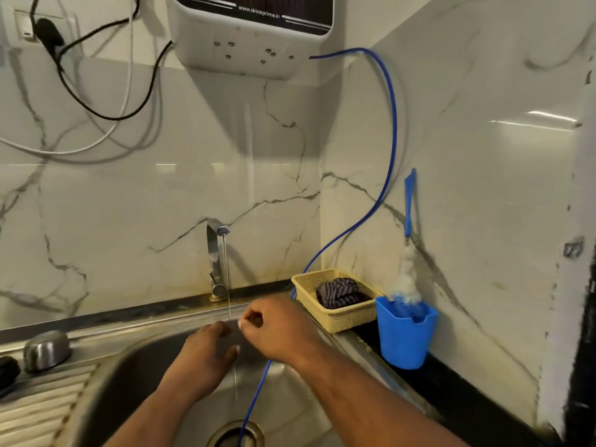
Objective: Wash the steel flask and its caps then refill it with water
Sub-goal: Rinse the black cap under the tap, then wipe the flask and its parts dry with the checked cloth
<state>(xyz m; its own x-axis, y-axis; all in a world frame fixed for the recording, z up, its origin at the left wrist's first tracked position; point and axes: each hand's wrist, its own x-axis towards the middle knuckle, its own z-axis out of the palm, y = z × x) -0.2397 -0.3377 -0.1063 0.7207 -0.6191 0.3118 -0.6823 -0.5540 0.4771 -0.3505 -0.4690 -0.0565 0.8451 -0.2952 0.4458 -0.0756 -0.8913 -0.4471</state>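
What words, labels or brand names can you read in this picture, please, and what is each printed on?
"www.drinkprime.in": white lettering on the dark front panel of the water purifier, on the wall above the tap.
Nothing else: the blue cup and the basket show no readable marks.

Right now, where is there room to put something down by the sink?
The ribbed draining board on the left is bare in front of the steel dome. The dark counter is bare nearer than the blue cup. Crowded: the corner with the yellow basket and cup, and the sink middle, with left hand, right hand, running water and blue tube.
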